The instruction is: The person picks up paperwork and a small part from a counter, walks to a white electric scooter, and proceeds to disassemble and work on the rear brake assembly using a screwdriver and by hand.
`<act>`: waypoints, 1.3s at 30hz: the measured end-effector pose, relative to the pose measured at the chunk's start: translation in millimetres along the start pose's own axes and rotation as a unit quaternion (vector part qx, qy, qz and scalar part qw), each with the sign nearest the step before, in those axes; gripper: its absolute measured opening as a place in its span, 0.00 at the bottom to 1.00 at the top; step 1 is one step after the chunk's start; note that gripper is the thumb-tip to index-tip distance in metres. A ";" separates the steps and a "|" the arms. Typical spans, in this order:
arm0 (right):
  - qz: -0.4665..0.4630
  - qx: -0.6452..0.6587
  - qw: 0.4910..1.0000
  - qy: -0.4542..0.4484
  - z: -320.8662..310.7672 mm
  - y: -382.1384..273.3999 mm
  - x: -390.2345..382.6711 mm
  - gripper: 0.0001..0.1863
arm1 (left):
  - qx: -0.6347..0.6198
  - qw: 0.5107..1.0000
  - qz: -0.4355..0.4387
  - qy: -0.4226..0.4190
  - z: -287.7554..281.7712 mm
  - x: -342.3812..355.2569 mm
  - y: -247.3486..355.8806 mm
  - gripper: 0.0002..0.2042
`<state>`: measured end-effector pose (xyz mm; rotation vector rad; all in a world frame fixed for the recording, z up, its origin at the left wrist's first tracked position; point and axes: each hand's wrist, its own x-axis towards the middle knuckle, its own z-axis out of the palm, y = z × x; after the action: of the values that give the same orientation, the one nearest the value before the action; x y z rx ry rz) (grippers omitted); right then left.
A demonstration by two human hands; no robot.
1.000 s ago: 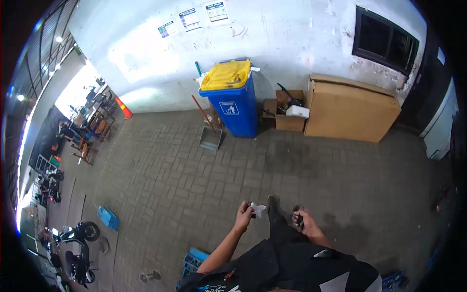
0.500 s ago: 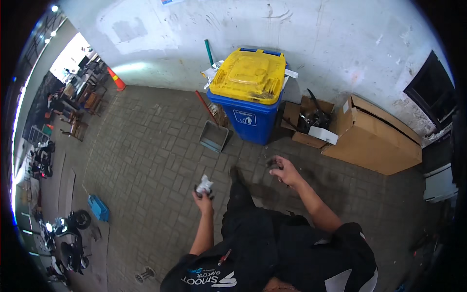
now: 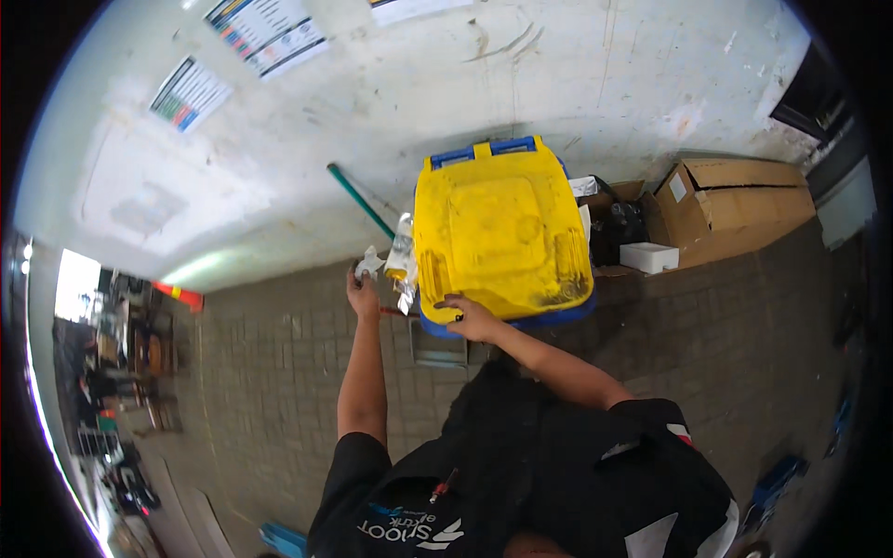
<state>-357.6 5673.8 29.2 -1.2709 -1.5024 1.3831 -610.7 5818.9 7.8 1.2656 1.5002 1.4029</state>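
Observation:
My left hand (image 3: 363, 290) holds a crumpled white scrap (image 3: 370, 260) at the left of a blue bin, beside crumpled silvery packaging (image 3: 402, 251) stuck out from its side. My right hand (image 3: 470, 316) is on the front-left edge of the bin's yellow lid (image 3: 493, 228), fingers curled at the edge; small dark detail under them is too small to name. The lid lies down on the blue body (image 3: 549, 316), its top smudged dark near the front right.
A green pole (image 3: 358, 195) leans by the bin; a dustpan (image 3: 437, 349) is below it. Cardboard boxes (image 3: 744, 209) and a white block (image 3: 648, 257) stand right, a traffic cone (image 3: 186, 296) left. Chairs, tables and parked scooters line the far left.
The bin now fills the middle of the view, much closer. My left hand with the scrap has risen to the bin's left side; my right hand has moved onto the lid's front edge.

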 end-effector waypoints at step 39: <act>0.135 0.157 0.963 -0.175 -45.6 -26.2 68.7 0.24 | -0.434 0.803 -0.222 0.342 -12.1 -163.4 32.0 0.19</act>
<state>-336.9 5753.8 54.9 -1.0977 -1.2886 2.0231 -573.0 5656.9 21.8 -0.1892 1.1560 1.9467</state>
